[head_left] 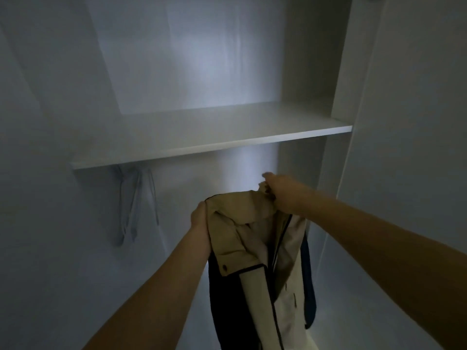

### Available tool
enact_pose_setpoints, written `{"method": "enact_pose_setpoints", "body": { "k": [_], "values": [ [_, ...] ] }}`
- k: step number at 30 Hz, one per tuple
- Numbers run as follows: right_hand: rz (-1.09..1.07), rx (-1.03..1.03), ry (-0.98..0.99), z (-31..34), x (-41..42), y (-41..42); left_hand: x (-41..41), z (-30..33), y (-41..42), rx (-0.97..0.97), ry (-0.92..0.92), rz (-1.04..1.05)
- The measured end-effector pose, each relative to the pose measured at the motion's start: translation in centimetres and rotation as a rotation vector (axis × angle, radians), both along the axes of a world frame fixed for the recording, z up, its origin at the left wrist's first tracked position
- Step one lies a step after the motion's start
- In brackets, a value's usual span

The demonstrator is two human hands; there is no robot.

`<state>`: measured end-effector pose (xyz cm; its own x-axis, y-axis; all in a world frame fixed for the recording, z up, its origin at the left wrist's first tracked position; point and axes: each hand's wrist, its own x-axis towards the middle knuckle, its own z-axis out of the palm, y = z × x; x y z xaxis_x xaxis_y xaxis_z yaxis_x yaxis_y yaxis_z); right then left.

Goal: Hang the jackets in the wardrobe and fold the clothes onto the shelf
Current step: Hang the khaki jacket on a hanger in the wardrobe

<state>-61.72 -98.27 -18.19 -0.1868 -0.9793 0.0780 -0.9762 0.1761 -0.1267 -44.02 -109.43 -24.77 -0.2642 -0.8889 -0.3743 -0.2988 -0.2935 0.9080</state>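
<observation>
both bare forearms reach up from the bottom edge into a dim white wardrobe (379,97), and between them hangs a jacket (255,248), beige across the top with a paler cream panel, dark navy parts and dark piping along a zip line. left hand (201,223) wraps around the jacket's left shoulder edge, fingers tucked behind the cloth so only the back of the hand and the thumb side show; it grips the fabric. right hand (280,192) is higher and further in, curled on a bunched bit of beige cloth at the jacket's top, near the collar, with one finger pointing toward the back wall. whether a hanger is inside the jacket cannot be told. the garment droops straight down below the hands, its lower end running out of view at the bottom. above the hands, well apart from them, a white shelf (202,137) spans the wardrobe. under the shelf's left end, thin pale hangers (136,205) dangle close to the left wall, blurred and hard to count.
</observation>
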Motion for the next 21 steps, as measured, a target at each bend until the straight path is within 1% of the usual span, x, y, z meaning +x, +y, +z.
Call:
{"method": "enact_pose_setpoints", "body": {
  "k": [1, 2, 4, 5, 6, 7, 10, 11, 12, 13, 15, 16, 17, 19, 21],
  "values": [
    [-0.011, 0.064, 0.126, -0.7, 0.2, -1.5, -0.5, -0.9, -1.4, 0.039, -0.032, -0.031],
    [-0.024, 0.104, 0.204, -1.3, 0.4, -2.9, -1.1, -1.8, -2.7, 0.051, -0.052, -0.074],
    [-0.05, 0.089, 0.234, -2.2, 0.6, -5.4, -1.6, -3.4, -3.9, 0.112, -0.099, -0.199],
    [-0.068, 0.046, 0.208, -2.4, 0.3, -6.4, -1.3, -4.0, -4.1, 0.175, -0.082, -0.251],
    [-0.092, -0.003, 0.162, -2.7, 0.0, -7.5, -0.8, -5.1, -4.7, 0.241, -0.07, -0.259],
    [-0.12, -0.059, 0.114, -2.9, -0.3, -8.3, -0.2, -6.0, -5.3, 0.271, -0.077, -0.293],
    [-0.168, -0.231, -0.033, -4.0, -0.7, -10.7, 1.4, -7.5, -8.1, 0.186, -0.328, -0.481],
    [-0.177, -0.271, -0.121, -4.4, -0.3, -11.5, 1.6, -7.9, -9.3, 0.152, -0.386, -0.52],
    [-0.191, -0.295, -0.222, -4.8, 0.1, -12.3, 1.7, -8.1, -10.5, 0.088, -0.441, -0.514],
    [-0.212, -0.314, -0.32, -5.3, 0.5, -13.1, 1.7, -8.4, -12.0, -0.03, -0.524, -0.426],
    [-0.269, -0.365, -0.466, -6.3, 1.2, -14.6, 2.6, -8.8, -15.0, -0.337, -0.73, -0.073],
    [-0.291, -0.392, -0.523, -6.7, 1.4, -15.2, 3.4, -8.9, -16.4, -0.433, -0.776, 0.098],
    [-0.301, -0.411, -0.569, -7.0, 1.5, -15.8, 4.3, -9.1, -18.0, -0.452, -0.777, 0.232],
    [-0.292, -0.423, -0.617, -7.6, 1.7, -16.9, 5.6, -9.1, -20.5, -0.307, -0.72, 0.398],
    [-0.262, -0.426, -0.638, -7.9, 2.0, -18.1, 6.5, -10.0, -22.8, -0.145, -0.705, 0.451]
  ]
}}
